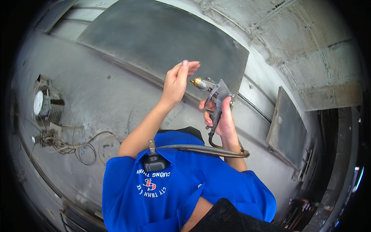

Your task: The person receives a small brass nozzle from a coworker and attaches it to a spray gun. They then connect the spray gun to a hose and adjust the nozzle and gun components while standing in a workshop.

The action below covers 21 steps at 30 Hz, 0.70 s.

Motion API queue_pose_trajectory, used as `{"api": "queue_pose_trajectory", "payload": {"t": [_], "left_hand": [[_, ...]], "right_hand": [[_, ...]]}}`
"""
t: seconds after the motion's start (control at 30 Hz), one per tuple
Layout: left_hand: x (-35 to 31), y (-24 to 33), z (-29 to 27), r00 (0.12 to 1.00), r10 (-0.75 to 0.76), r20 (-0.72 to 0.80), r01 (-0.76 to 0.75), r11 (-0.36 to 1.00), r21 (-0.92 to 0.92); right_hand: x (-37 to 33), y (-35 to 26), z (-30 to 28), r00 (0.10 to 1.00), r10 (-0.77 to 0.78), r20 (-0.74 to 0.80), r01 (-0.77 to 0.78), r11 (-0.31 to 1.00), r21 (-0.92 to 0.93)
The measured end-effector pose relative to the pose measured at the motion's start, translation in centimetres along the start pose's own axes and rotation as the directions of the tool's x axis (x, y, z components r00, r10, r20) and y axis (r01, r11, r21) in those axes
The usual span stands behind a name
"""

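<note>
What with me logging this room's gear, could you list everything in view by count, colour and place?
Spray gun: 1, grey with gold tip, centre
Hose: count unclear, grey-brown, across chest
Large panel: 1, dark grey, top centre
Smaller panel: 1, dark grey, right
Round-faced device: 1, white and dark, left
Cables: several, grey-brown, left
Rough surface: 1, whitish-grey, upper right
Clutter: uncountable, blurred, mixed colours, lower right
Clip-on device: 1, black, lower centre
Black object: 1, kind unclear, bottom edge
Shirt: 1, blue, lower centre
Forearms: 2, bare, centre
Left hand: 1, bare, beside gun's tip
Right hand: 1, bare, around gun's handle
</note>
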<state>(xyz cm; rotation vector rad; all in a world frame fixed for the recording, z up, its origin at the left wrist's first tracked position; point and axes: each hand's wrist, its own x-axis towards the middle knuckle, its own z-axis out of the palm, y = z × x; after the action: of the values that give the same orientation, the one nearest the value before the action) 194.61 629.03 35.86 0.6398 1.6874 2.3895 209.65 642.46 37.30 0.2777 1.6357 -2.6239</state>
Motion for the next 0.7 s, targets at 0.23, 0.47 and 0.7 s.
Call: {"api": "queue_pose_trajectory", "payload": {"t": [0.23,0.47,0.7], "left_hand": [[4.7,0.1,3.0,0.962,-0.214,0.168,0.244,0.952,-0.183],[5.8,0.3,7.2,0.901,-0.126,0.415,0.173,0.982,-0.079],[7.0,2.5,7.0,0.761,-0.155,0.63,0.166,0.985,0.043]], "right_hand": [[0.3,-1.3,0.7,0.965,-0.165,-0.203,0.129,0.975,-0.179],[-0.5,-3.1,-1.6,0.894,-0.302,-0.331,0.238,0.946,-0.22],[-1.0,-12.0,-5.1,0.614,-0.623,-0.486,0.499,0.782,-0.373]]}}
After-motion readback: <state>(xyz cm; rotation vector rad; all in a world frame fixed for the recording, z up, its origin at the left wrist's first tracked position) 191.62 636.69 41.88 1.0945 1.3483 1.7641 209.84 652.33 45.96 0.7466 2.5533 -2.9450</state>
